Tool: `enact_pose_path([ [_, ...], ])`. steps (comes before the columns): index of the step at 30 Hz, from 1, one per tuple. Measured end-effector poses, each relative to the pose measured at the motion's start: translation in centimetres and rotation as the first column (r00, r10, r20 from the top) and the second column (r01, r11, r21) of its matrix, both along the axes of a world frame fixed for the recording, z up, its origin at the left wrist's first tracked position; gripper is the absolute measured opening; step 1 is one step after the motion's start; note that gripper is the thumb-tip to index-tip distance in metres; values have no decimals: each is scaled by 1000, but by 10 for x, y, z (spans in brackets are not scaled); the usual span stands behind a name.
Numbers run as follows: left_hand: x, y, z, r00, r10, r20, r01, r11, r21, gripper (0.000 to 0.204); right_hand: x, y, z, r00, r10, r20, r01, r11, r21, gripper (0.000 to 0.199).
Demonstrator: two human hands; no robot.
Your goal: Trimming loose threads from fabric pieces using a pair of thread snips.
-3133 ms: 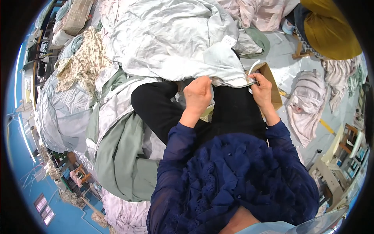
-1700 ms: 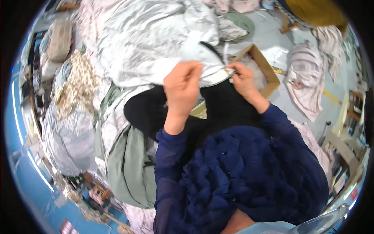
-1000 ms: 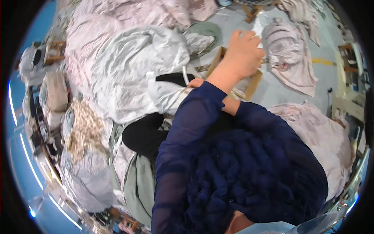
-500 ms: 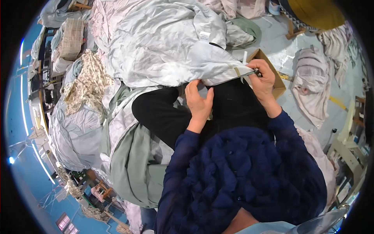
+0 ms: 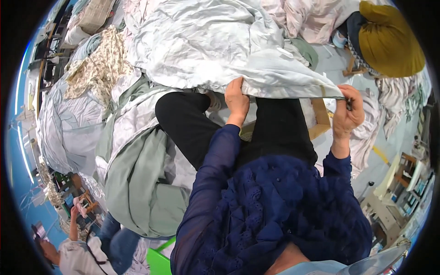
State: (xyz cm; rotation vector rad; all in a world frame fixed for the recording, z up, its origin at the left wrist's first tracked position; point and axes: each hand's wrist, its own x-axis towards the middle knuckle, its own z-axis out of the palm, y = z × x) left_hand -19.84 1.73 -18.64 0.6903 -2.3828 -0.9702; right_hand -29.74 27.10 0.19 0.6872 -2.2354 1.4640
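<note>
A large pale grey-white sheet (image 5: 215, 50) lies heaped in front of me and across my black-trousered knees (image 5: 192, 123). My left hand (image 5: 237, 98) pinches its lower hem near the middle. My right hand (image 5: 348, 112) grips the same hem at its corner, farther right. The hem runs taut and nearly straight between both hands. A low wooden stool (image 5: 321, 121) shows under the sheet's edge between my legs and right hand.
A green cloth (image 5: 137, 188) and more pale linens pile at my left. A floral fabric (image 5: 98, 68) lies far left. A person in a mustard head covering (image 5: 389, 39) sits at the upper right. Another person (image 5: 78, 247) stands at the lower left.
My hands have moved apart along the hem, right hand going out to the corner, so the edge is now stretched straight. Earlier my right arm reached far up and came back.
</note>
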Motion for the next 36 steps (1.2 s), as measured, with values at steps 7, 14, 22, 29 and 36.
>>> enact_pose_path([
  [7, 12, -26, 3, 985, 163, -60, -169, 978, -120, 38, -15, 35, -6, 987, -159, -15, 159, 987, 24, 8],
  [14, 23, -55, 69, 923, 235, -303, -295, 941, -168, 34, -22, 55, -27, 978, -209, -2, 209, 978, 30, 10],
  [22, 56, -115, 141, 727, 388, -566, -243, 917, 316, 34, -18, 49, -17, 1000, -2, -5, 2, 999, 53, 19],
  [29, 131, -159, 262, 936, 204, -286, -72, 909, 411, 28, -26, 47, -2, 698, 350, 624, -55, 896, -441, 5],
  [36, 123, -188, 216, 924, -160, 347, -35, 868, 495, 14, -53, 15, -34, 720, 265, 641, 91, 880, -466, 11],
])
